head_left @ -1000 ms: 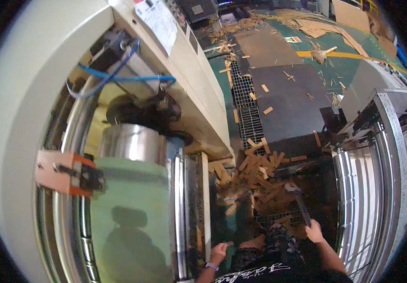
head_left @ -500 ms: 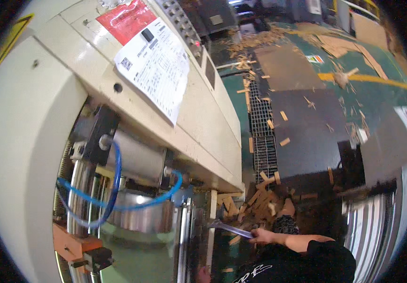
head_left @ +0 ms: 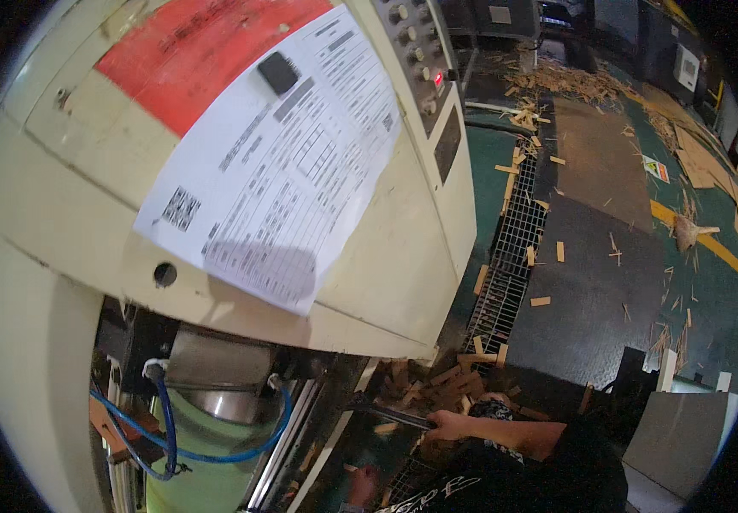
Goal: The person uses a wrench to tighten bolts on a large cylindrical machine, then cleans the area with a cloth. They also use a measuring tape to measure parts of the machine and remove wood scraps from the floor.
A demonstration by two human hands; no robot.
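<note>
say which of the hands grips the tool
The right hand, closed on one end of the long dark tool; the left hand is lower in view, apart from it.

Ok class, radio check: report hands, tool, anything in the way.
Right hand gripping long tool, pointed toward beige machine. Left hand low, grip unclear. Wood scraps heaped close by.

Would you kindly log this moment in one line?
right hand: holding tool; left hand: near machine, grip unclear; paper: on machine; wood scraps: floor
</note>
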